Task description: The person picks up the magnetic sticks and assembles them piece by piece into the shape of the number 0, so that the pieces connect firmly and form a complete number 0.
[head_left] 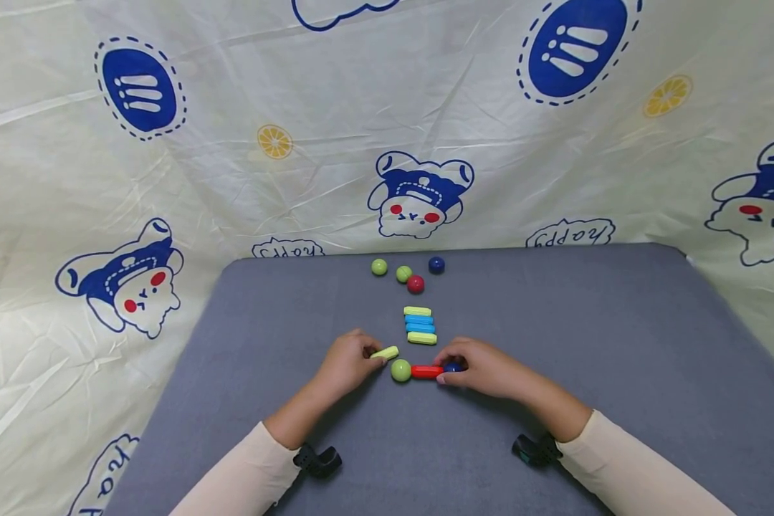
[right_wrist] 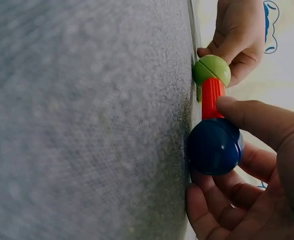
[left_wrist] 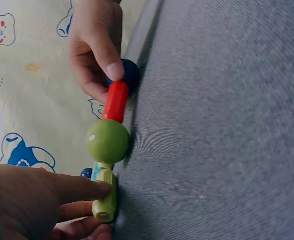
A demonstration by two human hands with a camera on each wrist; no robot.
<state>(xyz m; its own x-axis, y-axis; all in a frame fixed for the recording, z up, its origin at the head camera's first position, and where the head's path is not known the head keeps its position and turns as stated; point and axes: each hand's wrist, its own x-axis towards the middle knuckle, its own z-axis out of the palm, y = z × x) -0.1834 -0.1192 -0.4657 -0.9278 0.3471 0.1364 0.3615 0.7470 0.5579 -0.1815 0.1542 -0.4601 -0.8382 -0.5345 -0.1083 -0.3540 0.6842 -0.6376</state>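
My left hand pinches a pale yellow-green rod between thumb and fingers, its free end near a green ball. The green ball joins one end of a red rod, and a dark blue ball sits at the rod's other end. Thumb and fingers of my right hand grip the red rod beside the blue ball, which the fingers partly cover in the head view. Whether the yellow-green rod touches the green ball I cannot tell.
Beyond the hands lie several yellow and blue rods side by side. Farther back are two green balls, a red ball and a blue ball. The grey table meets a printed cloth behind.
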